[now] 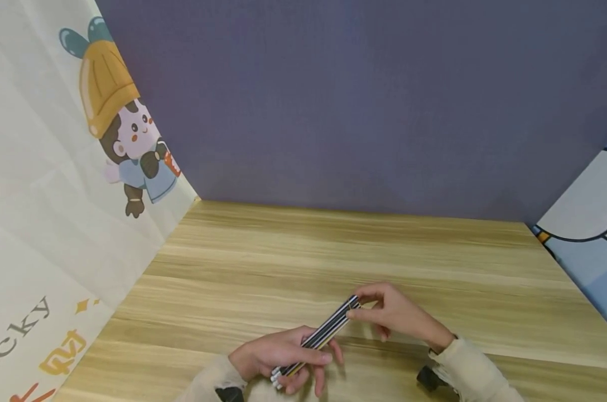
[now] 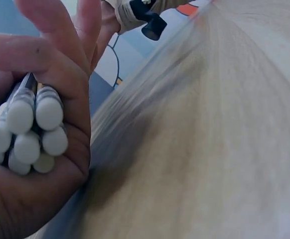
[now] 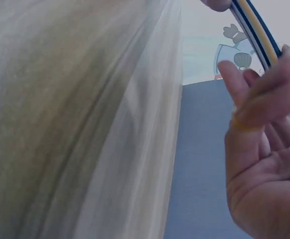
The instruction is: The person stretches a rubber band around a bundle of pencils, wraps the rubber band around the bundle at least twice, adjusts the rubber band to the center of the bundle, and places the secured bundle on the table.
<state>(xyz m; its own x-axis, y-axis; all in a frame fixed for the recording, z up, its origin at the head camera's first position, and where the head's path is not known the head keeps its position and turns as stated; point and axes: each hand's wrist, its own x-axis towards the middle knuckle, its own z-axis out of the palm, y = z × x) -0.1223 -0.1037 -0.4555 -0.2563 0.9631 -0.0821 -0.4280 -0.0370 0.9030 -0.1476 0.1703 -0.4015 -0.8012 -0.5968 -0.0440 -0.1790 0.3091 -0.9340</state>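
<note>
A bundle of striped pencils (image 1: pixel 328 329) slants up to the right above the table. My left hand (image 1: pixel 288 352) grips its lower part, with the thumb across the top. White erasers (image 2: pixel 28 124) on several pencils face the left wrist camera, close together in the curled left palm. At the bundle's upper end my right hand (image 1: pixel 391 312) pinches it between thumb and forefinger. In the right wrist view, a thin yellow band (image 3: pixel 245 124) shows on a finger of the right hand. The pencils' far tips are hidden by the right fingers there.
Below the hands lies a wood-grain table (image 1: pixel 263 240). A dark blue-grey panel (image 1: pixel 343 111) stands at its back edge. Cartoon-printed sheets hang at both sides, the left sheet (image 1: pixel 27 167) and the right sheet (image 1: pixel 589 223). Black wrist devices (image 1: pixel 429 378) sit at the sleeves.
</note>
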